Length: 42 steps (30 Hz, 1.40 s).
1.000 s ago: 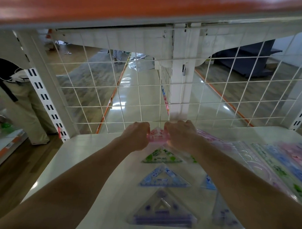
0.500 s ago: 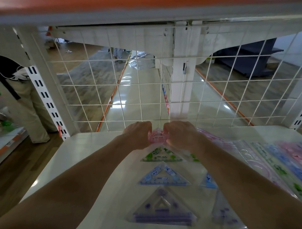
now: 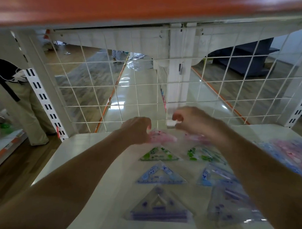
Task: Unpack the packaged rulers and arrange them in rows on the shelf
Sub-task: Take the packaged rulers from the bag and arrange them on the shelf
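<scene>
Right hand (image 3: pixel 191 119) is up near the wire grid (image 3: pixel 87 83), thumb and fingers pinching a small clear scrap (image 3: pixel 171 123). Left hand (image 3: pixel 138 129) is curled at the left edge of the pink set square (image 3: pixel 163 136); too blurred to tell if it's gripping. Pink lies flat on the shelf (image 3: pixel 88 154), heading a column with the green set square (image 3: pixel 158 154), blue set square (image 3: pixel 161 175) and purple set square (image 3: pixel 158 210).

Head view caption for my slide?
Left hand holds a pink triangular plastic ruler on the white shelf; right hand pinches a pale scrap.
</scene>
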{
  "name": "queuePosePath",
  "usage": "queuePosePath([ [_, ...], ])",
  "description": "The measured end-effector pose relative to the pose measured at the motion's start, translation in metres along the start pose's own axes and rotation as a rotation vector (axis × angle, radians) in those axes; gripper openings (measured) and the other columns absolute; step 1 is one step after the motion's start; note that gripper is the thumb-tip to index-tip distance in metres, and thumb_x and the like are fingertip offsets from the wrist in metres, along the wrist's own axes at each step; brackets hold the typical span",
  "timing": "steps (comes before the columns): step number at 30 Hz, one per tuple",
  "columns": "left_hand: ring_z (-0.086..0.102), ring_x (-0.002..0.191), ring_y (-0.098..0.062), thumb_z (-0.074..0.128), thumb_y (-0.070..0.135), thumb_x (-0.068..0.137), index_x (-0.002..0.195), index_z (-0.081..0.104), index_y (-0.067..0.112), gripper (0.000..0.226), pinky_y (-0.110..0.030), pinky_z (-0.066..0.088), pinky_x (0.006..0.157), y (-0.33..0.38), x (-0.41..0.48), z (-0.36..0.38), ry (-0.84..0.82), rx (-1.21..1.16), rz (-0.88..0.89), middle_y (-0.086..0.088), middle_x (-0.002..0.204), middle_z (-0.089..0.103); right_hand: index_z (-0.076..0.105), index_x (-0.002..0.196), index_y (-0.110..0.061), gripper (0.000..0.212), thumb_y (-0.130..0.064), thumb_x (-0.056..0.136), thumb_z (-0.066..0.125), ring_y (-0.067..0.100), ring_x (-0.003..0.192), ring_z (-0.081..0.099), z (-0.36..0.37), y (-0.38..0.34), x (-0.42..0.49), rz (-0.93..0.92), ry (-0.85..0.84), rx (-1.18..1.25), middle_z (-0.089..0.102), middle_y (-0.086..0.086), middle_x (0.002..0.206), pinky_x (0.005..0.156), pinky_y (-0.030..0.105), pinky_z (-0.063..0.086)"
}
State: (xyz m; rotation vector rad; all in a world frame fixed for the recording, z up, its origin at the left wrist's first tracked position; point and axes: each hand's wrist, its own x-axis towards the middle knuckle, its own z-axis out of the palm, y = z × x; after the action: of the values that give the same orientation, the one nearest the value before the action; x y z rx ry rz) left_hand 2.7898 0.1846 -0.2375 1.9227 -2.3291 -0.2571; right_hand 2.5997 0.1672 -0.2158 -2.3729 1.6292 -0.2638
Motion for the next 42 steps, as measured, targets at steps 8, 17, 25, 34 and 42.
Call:
queuePosePath([
  [8,0.057,0.112,-0.022,0.058,0.015,0.091,0.116,0.065,0.002,0.029,-0.027,0.045,0.091,0.085,0.017,-0.016,-0.053,-0.180,0.066,-0.009,0.125,0.060,0.066,0.113,-0.013,0.029,-0.022,0.085,0.064,0.023,0.104,0.061,-0.034,0.073,-0.024,0.188,-0.109,-0.152,0.063,0.005,0.118,0.085,0.027,0.048],
  [17,0.053,0.071,-0.018,0.056,0.007,0.089,0.091,0.064,0.003,0.010,-0.019,0.037,0.053,0.134,0.054,0.010,-0.169,-0.258,-0.218,-0.007,0.083,0.056,0.054,0.081,-0.014,0.032,-0.042,0.082,0.068,0.022,0.077,0.056,-0.009,0.087,-0.024,0.137,-0.164,-0.071,0.057,0.004,0.082,0.067,0.026,0.041],
  [25,0.045,0.049,-0.018,0.053,0.006,0.087,0.065,0.050,0.006,0.022,-0.022,0.034,0.046,0.147,0.068,0.014,-0.205,-0.248,-0.353,-0.007,0.060,0.049,0.054,0.118,-0.009,0.049,-0.033,0.080,0.073,0.025,0.103,0.058,-0.002,0.089,-0.016,0.118,-0.138,-0.092,0.060,0.009,0.118,0.078,0.031,0.040],
  [34,0.048,0.057,-0.016,0.053,0.013,0.090,0.084,0.058,0.004,0.012,-0.023,0.038,0.048,0.143,0.082,0.016,-0.245,-0.371,-0.410,-0.007,0.072,0.053,0.053,0.118,-0.008,0.045,-0.030,0.084,0.070,0.024,0.103,0.057,0.000,0.089,-0.011,0.166,-0.127,-0.049,0.060,0.009,0.117,0.074,0.029,0.038],
  [42,0.052,0.075,-0.021,0.054,0.009,0.088,0.109,0.061,-0.004,0.025,-0.024,0.035,0.046,0.144,0.080,0.028,-0.230,-0.457,-0.363,-0.011,0.089,0.055,0.062,0.110,-0.006,0.041,-0.034,0.081,0.071,0.020,0.082,0.053,-0.001,0.094,-0.006,0.157,-0.197,-0.022,0.063,0.009,0.104,0.066,0.027,0.037],
])
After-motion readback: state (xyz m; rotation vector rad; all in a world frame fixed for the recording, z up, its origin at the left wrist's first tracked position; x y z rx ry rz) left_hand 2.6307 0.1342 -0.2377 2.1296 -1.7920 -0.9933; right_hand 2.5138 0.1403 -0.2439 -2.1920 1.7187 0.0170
